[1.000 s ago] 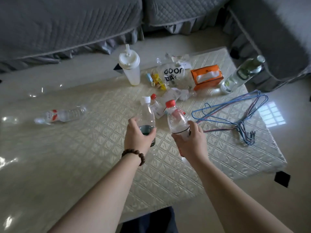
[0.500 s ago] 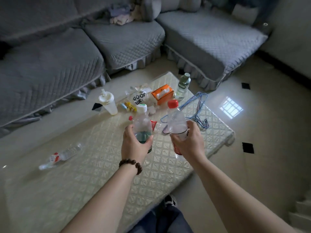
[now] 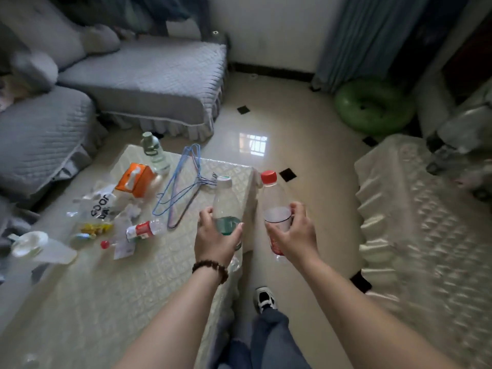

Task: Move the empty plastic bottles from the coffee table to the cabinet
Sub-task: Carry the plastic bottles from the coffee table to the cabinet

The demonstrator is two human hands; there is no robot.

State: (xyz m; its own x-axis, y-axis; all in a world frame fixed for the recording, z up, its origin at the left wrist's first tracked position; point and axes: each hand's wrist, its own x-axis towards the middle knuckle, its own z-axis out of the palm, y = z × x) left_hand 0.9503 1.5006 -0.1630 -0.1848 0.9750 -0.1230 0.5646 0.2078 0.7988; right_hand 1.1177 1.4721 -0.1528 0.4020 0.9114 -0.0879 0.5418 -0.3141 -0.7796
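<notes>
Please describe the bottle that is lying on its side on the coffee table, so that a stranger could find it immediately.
Start at the coffee table with the pale quilted cover. Near its middle, between the blue wire hangers and the white "GOOD DAY" bag, one clear plastic bottle lies on its side. Its red and white label and missing cap set it apart; a loose red cap lies nearby.

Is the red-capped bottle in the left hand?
No, the right hand grips the red-capped bottle; the left hand holds the white-capped bottle.

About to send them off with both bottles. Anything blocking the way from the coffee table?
Nothing visible on the tiled floor directly ahead. The left hand holds the white-capped bottle, the right hand the red-capped bottle. A cloth-covered surface stands to the right.
</notes>
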